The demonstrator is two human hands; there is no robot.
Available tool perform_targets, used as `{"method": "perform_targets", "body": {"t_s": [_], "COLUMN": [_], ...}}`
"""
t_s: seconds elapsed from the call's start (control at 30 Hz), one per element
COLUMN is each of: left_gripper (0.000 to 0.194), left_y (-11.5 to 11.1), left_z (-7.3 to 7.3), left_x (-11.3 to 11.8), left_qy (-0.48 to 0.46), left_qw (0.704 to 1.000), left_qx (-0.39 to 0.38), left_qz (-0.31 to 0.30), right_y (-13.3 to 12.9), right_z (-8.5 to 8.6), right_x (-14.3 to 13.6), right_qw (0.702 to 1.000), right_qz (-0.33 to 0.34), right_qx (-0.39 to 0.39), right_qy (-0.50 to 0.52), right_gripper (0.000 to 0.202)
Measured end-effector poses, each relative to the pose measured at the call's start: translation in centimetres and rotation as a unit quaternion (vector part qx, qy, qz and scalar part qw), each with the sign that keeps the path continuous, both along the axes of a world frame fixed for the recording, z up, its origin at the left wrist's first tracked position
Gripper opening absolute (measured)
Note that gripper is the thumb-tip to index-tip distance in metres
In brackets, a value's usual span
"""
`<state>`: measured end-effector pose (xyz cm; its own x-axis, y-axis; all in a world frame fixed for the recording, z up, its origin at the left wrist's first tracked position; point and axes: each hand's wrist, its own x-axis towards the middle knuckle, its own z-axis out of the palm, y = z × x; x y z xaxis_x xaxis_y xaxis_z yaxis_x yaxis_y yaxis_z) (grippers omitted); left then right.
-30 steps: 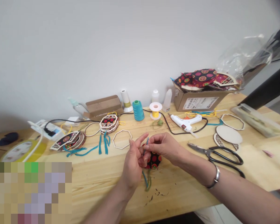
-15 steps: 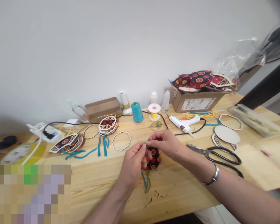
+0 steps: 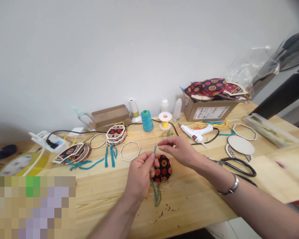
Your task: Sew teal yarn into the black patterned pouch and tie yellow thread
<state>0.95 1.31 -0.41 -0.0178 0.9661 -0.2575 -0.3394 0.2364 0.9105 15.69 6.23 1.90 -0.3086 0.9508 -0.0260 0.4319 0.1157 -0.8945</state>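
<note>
My left hand is closed in a pinch around a teal yarn, whose short end sticks up above the thumb. Just to its right, my right hand hovers with thumb and fingers slightly apart, close to that yarn end and holding nothing visible. Below both hands is a round dark fabric piece with red and orange motifs, partly covered by my left fingers. Teal and green strands trail from its lower edge onto the wooden table.
Black-handled scissors lie beside my right forearm, with a white glue gun behind. A teal thread cone, a yellow thread spool and a fabric-filled cardboard box stand along the wall. An octagonal frame lies left.
My right hand has moved slightly away from my left fingertips and its pinch has loosened. The teal yarn end now shows above my left thumb, and more of the fabric piece is visible.
</note>
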Motion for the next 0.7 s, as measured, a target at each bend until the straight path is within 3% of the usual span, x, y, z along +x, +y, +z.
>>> {"method": "perform_targets", "body": {"t_s": [0.1,0.17,0.37,0.57,0.7], "left_gripper": [0.018,0.019,0.019,0.019,0.019], "left_y": [0.2,0.4,0.4,0.4,0.4], "left_z": [0.2,0.2,0.3,0.4,0.5], "left_x": [-0.2,-0.3,-0.5,-0.6,-0.6], "left_qy": [-0.037,-0.057,-0.075,-0.077,-0.084], "left_qw": [0.998,0.995,0.992,0.991,0.99], "left_qx": [-0.007,-0.01,0.001,0.003,0.007], "left_qz": [0.053,0.077,0.102,0.107,0.11], "right_y": [0.7,1.0,1.8,2.1,2.3], "right_z": [0.5,0.4,0.0,1.1,1.2], "right_x": [0.7,0.6,-1.1,-1.7,-2.0], "right_qw": [0.97,0.94,0.896,0.899,0.905], "right_qz": [0.016,0.065,0.149,0.151,0.164], "right_qx": [0.147,0.173,0.176,0.089,0.049], "right_qy": [-0.195,-0.286,-0.379,-0.401,-0.389], "right_gripper": [0.017,0.019,0.016,0.03,0.029]}}
